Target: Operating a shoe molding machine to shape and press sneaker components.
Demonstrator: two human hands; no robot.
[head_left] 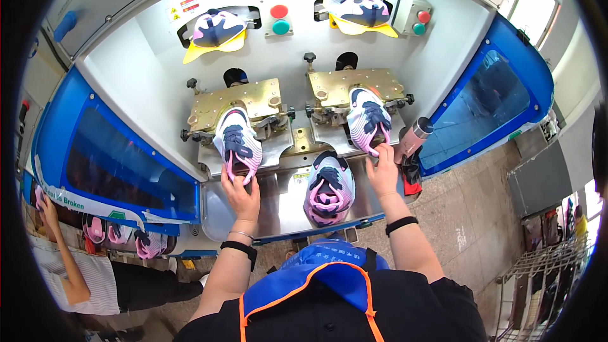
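Observation:
My left hand [240, 195] grips the heel of a pink, white and navy sneaker [235, 142], whose toe lies at the front of the left brass-coloured machine fixture [237, 101]. With my right hand [382, 171] I hold the heel of a matching sneaker [368, 120], its toe against the right brass-coloured fixture [358, 79]. Between my hands, a third sneaker [329, 190] rests on the metal tray [272, 199], heel toward me. Fingers on both sides are wrapped round the heel collars.
Two shoe uppers with yellow edges [218, 31] sit on holders at the back wall. Red and green buttons [279, 19] are between them. A pink bottle [415, 136] stands right of the right fixture. Blue windowed doors [120, 158] flank the machine. A co-worker [82, 272] stands at left.

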